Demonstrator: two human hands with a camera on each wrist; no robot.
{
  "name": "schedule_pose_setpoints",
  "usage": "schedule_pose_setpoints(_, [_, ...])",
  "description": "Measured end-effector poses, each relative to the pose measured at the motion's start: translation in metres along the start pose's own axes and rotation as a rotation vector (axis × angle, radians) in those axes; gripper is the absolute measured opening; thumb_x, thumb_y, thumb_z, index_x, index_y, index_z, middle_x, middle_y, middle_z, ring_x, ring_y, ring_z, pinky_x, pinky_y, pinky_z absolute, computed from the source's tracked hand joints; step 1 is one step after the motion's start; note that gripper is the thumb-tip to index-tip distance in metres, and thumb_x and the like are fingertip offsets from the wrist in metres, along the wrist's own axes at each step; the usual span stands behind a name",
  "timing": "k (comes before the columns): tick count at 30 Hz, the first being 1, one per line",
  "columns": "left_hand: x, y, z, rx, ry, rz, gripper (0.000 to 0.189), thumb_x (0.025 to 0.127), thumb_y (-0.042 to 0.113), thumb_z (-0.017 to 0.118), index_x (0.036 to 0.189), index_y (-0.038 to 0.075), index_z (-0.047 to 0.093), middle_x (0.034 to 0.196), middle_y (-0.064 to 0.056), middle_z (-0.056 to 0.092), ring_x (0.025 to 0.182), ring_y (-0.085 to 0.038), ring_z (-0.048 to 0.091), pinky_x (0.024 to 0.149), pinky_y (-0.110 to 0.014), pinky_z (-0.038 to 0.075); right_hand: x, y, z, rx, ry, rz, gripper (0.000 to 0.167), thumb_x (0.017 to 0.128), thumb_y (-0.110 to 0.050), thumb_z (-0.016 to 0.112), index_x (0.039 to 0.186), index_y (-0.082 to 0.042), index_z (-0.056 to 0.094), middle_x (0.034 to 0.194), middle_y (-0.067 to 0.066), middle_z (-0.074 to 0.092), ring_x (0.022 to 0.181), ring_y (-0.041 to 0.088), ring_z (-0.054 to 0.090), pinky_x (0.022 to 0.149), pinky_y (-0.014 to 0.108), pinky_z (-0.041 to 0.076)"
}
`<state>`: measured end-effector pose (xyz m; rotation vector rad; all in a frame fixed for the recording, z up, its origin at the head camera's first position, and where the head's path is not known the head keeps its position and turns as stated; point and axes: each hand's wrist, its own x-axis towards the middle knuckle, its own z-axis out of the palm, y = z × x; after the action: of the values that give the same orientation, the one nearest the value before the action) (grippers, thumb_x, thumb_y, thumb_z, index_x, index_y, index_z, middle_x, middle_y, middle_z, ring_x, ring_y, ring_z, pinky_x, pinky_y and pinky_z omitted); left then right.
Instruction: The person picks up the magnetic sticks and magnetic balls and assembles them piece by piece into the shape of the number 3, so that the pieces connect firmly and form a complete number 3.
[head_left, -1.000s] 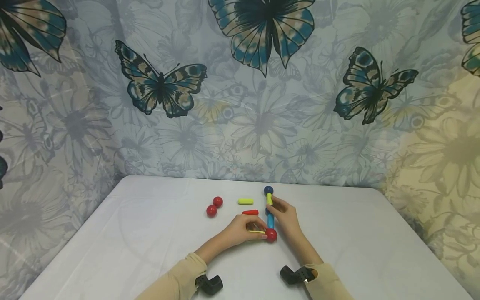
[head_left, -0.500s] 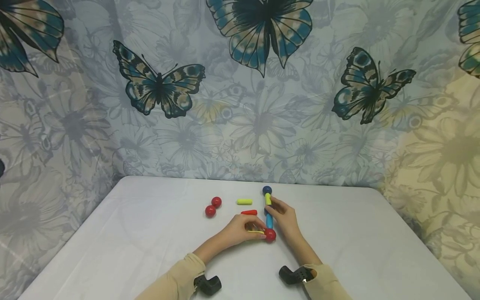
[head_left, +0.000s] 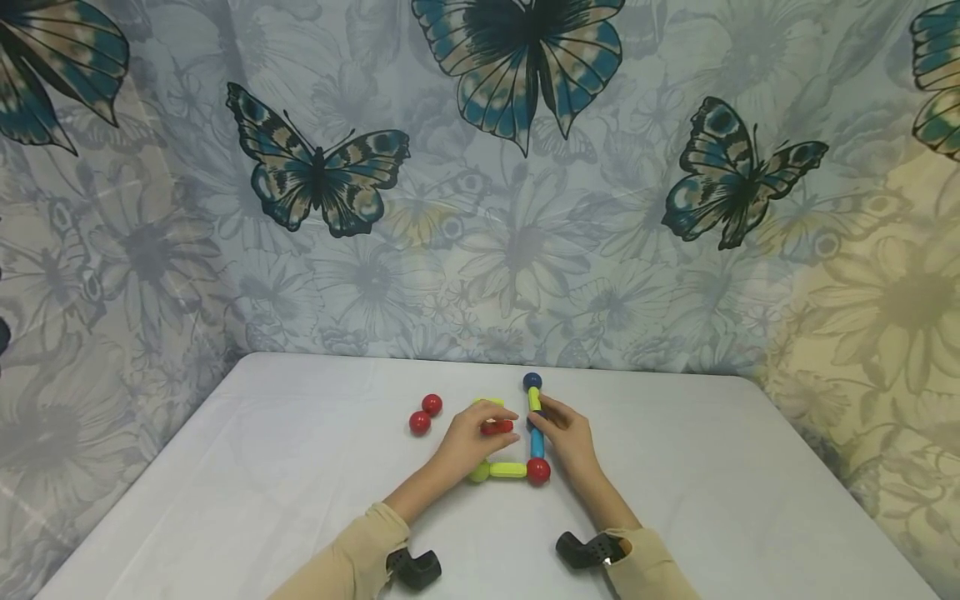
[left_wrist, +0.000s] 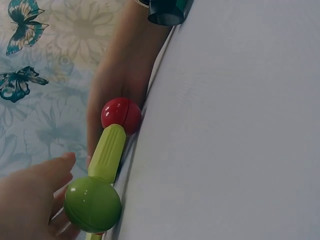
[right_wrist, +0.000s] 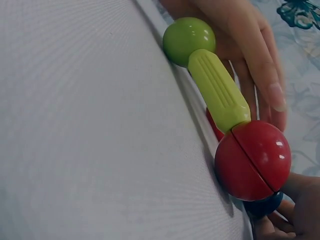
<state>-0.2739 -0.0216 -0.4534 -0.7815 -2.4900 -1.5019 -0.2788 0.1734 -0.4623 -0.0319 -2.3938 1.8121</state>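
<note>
Where left fingers (head_left: 498, 411) gape, red rod (head_left: 497, 427) between

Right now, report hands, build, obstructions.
Left hand at red stick, no firm grip visible. Right hand grips joined build. No obstruction apparent; two red balls sit left.

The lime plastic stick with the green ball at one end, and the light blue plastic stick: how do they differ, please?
Direction: the lime stick lies sideways in the head view; the light blue stick runs from near to far.
Other ends: the lime stick meets the green ball; the light blue stick, a dark blue ball.
Shared: both join one glossy red ball.
</note>
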Motion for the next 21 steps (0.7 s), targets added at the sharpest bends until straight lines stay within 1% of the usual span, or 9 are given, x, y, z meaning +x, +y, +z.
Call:
schedule_pose_setpoints(4, [0.005,-0.002,-0.004,0.02,0.093,-0.042,0.036,0.085,0.023,0.075,0.119,0.016,0.068,0.122,-0.003,0.062,0.115,-0.022,0.06,0.098,-0.039,0.052,0.001,0.001,0.001,-0.003,0.01,0.009,0.05,0.09,-0.022,0.07,0.135,-0.005,0.056,0.143,0.017,0.054,0.137,0.032,0.046,0.107,0.04,0.043])
schedule_pose_setpoints(8, [0.012,-0.006,-0.007,0.045,0.154,-0.093,0.039,0.086,0.02,0.074,0.124,0.013,0.066,0.129,-0.007,0.059,0.123,-0.026,0.056,0.105,-0.043,0.047,0.001,0.001,0.002,-0.021,0.02,0.024,0.05,0.09,-0.022,0.071,0.135,-0.006,0.057,0.143,0.016,0.054,0.137,0.032,0.047,0.107,0.039,0.043])
schedule_pose_setpoints(10, [0.016,-0.009,-0.007,0.069,0.169,-0.119,0.041,0.086,0.019,0.074,0.125,0.012,0.065,0.131,-0.007,0.058,0.127,-0.026,0.055,0.108,-0.043,0.044,0.002,0.001,0.002,-0.03,0.023,0.033,0.05,0.089,-0.022,0.071,0.135,-0.007,0.057,0.143,0.015,0.054,0.137,0.031,0.047,0.107,0.039,0.044])
schedule_pose_setpoints(14, [0.024,-0.014,-0.008,0.106,0.184,-0.13,0.041,0.085,0.015,0.075,0.124,0.01,0.065,0.13,-0.01,0.059,0.128,-0.028,0.054,0.109,-0.043,0.043,0.001,0.001,0.002,-0.031,0.025,0.031,0.05,0.089,-0.021,0.071,0.134,-0.006,0.057,0.143,0.016,0.054,0.137,0.032,0.047,0.107,0.04,0.044])
schedule_pose_setpoints(21, [0.03,-0.019,-0.008,0.108,0.175,-0.171,0.035,0.084,0.008,0.074,0.119,0.007,0.067,0.125,-0.012,0.063,0.123,-0.029,0.058,0.106,-0.042,0.046,0.001,0.0,0.002,-0.034,0.021,0.04,0.05,0.09,-0.023,0.07,0.135,-0.007,0.056,0.144,0.015,0.053,0.138,0.032,0.046,0.108,0.039,0.043])
